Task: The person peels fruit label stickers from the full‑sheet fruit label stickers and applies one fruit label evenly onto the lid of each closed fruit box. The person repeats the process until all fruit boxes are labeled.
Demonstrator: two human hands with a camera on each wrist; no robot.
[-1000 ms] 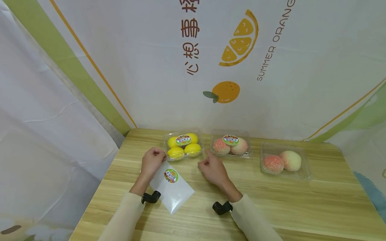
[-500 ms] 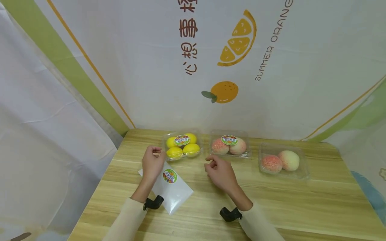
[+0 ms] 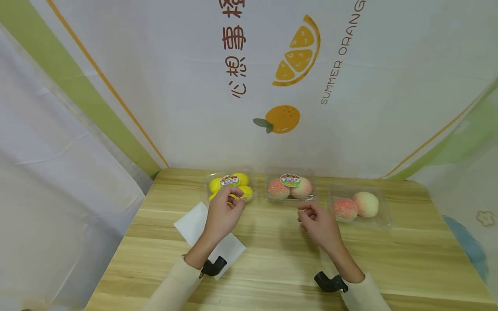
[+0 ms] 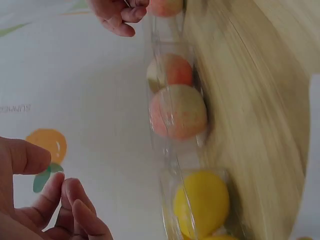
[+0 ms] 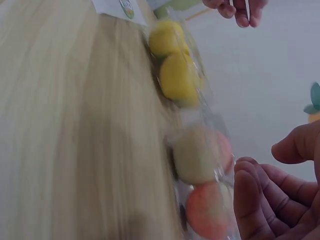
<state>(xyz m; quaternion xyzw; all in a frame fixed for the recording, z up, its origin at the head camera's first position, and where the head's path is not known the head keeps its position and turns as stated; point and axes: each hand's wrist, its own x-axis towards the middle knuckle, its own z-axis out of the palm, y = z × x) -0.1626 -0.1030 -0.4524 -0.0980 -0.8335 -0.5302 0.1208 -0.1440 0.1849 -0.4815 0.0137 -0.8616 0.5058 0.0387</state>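
Observation:
My left hand (image 3: 225, 211) hovers over the table's left half, overlapping the clear box of lemons (image 3: 239, 178) in the head view. In the left wrist view its thumb and loosely bent fingers stand apart, with nothing visible between them. My right hand (image 3: 320, 224) is raised between two clear boxes of peaches, the middle one (image 3: 301, 188) and the right one (image 3: 366, 204). Its thumb is spread from its loosely curved fingers in the right wrist view. Below my left forearm lies a white sheet (image 3: 190, 222); its round fruit sticker (image 5: 126, 7) shows only in the right wrist view.
Oval fruit labels sit on the lemon box and the middle peach box; no label shows on the right one. All three boxes stand along the back of the wooden table (image 3: 272, 268). A printed white curtain (image 3: 194, 108) hangs behind it.
Both hands have moved right, the right one from near the lemon box to before the peaches. The left hand has come off the sheet's corner. The view has turned slightly right.

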